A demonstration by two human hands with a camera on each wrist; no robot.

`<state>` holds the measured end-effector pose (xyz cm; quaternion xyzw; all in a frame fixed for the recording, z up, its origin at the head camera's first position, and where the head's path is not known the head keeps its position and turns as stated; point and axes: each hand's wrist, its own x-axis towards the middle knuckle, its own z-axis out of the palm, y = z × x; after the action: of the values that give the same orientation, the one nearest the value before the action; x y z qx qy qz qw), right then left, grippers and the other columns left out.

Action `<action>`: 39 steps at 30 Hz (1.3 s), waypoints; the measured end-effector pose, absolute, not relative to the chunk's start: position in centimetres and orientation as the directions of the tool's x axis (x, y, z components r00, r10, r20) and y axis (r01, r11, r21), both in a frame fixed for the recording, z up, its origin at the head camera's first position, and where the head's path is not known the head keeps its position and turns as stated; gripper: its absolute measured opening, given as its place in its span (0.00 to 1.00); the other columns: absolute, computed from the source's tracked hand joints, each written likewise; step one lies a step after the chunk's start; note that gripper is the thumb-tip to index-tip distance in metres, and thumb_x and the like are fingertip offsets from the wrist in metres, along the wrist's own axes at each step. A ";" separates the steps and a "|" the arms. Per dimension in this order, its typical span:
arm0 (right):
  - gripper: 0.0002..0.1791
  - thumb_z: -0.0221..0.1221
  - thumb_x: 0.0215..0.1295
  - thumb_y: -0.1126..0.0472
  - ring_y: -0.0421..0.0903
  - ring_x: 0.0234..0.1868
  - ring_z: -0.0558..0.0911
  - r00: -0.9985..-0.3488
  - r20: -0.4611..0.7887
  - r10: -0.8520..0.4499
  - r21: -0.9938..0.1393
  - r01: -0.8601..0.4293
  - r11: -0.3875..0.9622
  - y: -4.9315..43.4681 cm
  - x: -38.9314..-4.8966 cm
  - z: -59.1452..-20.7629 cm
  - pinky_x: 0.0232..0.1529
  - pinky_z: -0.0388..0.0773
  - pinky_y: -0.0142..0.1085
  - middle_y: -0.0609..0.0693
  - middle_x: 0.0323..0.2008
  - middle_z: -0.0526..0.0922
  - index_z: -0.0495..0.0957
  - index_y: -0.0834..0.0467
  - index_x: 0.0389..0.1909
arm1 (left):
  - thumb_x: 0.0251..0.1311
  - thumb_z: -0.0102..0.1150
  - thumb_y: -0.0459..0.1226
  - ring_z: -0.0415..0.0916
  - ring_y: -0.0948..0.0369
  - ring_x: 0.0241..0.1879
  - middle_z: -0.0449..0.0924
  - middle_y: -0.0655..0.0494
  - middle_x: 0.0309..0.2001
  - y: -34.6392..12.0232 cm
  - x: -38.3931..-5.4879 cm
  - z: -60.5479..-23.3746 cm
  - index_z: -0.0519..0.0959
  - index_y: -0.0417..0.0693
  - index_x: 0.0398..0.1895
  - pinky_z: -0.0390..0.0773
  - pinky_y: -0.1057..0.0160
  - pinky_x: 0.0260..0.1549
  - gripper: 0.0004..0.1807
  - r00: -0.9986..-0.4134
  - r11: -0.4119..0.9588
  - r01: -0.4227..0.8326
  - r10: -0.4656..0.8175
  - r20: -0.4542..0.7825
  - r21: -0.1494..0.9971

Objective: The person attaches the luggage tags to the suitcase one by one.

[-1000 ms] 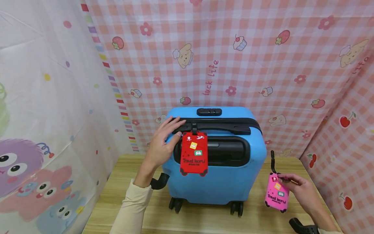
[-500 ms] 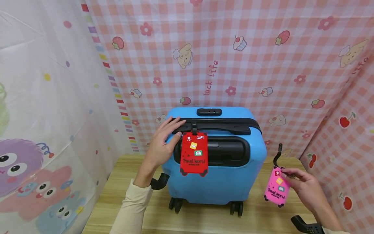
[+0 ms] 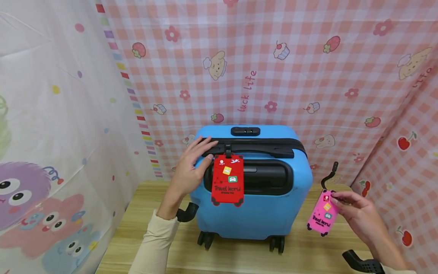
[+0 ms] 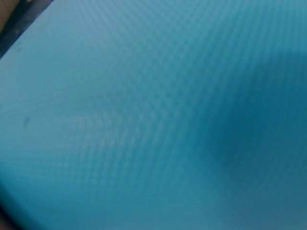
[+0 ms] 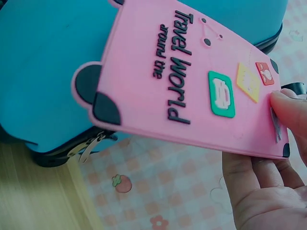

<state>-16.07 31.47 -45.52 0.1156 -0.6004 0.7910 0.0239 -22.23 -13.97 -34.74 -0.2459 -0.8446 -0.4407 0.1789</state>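
Note:
A small blue suitcase (image 3: 249,219) stands upright on the wood-grain table. From its black top handle (image 3: 256,149) hangs a red luggage tag (image 3: 227,190) printed "Travel World". My left hand (image 3: 189,167) rests on the suitcase's upper left corner, fingers extended, beside the red tag. Off the suitcase's right side, my right hand (image 3: 359,217) pinches a pink luggage tag (image 3: 321,215) by its upper corner. In the right wrist view the thumb lies on the pink tag's front (image 5: 144,72) and fingers are behind it. The tag's black strap (image 3: 329,177) sticks up loose. Only blurred blue shell (image 4: 144,115) fills the left wrist view.
Behind the suitcase hangs a pink checked curtain (image 3: 267,76); a white cartoon-print curtain (image 3: 68,125) is at left and another checked one (image 3: 414,182) at right. Wooden table surface (image 3: 150,251) shows around the suitcase's black wheels (image 3: 277,243).
My right hand has lifted the pink luggage tag slightly up, and the tag has tilted, with its strap swinging rightward. My left hand, the suitcase and the red tag stay put.

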 end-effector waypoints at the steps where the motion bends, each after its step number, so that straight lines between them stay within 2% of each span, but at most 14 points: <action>1: 0.18 0.47 0.70 0.79 0.39 0.43 0.82 -0.970 0.221 -0.106 -0.941 -0.184 -0.283 31.4 -16.1 -45.4 0.42 0.82 0.28 0.47 0.46 0.81 0.83 0.63 0.48 | 0.72 0.49 0.42 0.48 0.56 0.77 0.64 0.54 0.73 -14.0 -22.2 -34.7 0.74 0.55 0.68 0.49 0.39 0.72 0.22 -0.815 0.490 0.573 0.257 0.519 0.658; 8: 0.18 0.47 0.69 0.81 0.40 0.44 0.82 -0.951 0.275 -0.140 -0.934 -0.230 -0.274 30.5 -16.0 -44.0 0.43 0.82 0.29 0.48 0.46 0.81 0.82 0.65 0.48 | 0.72 0.49 0.42 0.48 0.56 0.77 0.64 0.54 0.73 -14.0 -22.2 -34.8 0.74 0.55 0.67 0.49 0.39 0.72 0.22 -0.816 0.489 0.572 0.255 0.519 0.658; 17: 0.20 0.43 0.67 0.85 0.41 0.46 0.84 -0.892 0.401 -0.208 -0.898 -0.338 -0.283 29.2 -16.2 -41.5 0.44 0.82 0.30 0.50 0.46 0.82 0.80 0.68 0.49 | 0.72 0.49 0.42 0.49 0.55 0.77 0.64 0.54 0.73 -13.9 -22.1 -34.7 0.74 0.55 0.67 0.49 0.38 0.71 0.22 -0.817 0.493 0.570 0.255 0.517 0.657; 33: 0.18 0.45 0.66 0.85 0.42 0.46 0.84 -0.851 0.467 -0.241 -0.882 -0.427 -0.200 27.5 -16.1 -37.9 0.44 0.82 0.30 0.52 0.46 0.85 0.80 0.70 0.48 | 0.72 0.49 0.42 0.49 0.55 0.77 0.64 0.55 0.73 -13.9 -22.2 -34.8 0.74 0.55 0.67 0.49 0.38 0.71 0.22 -0.816 0.496 0.570 0.249 0.521 0.655; 39: 0.16 0.48 0.65 0.85 0.40 0.45 0.85 -0.827 0.492 -0.272 -0.870 -0.477 -0.122 26.2 -15.8 -36.3 0.41 0.82 0.29 0.50 0.45 0.86 0.79 0.70 0.46 | 0.72 0.49 0.42 0.49 0.56 0.77 0.64 0.54 0.73 -13.9 -22.2 -34.8 0.74 0.56 0.67 0.49 0.38 0.71 0.22 -0.815 0.493 0.572 0.251 0.521 0.656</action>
<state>-15.82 26.18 -36.26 0.2846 -0.6584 0.6929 0.0740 -22.23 -13.94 -34.75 -0.2436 -0.8447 -0.4407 0.1816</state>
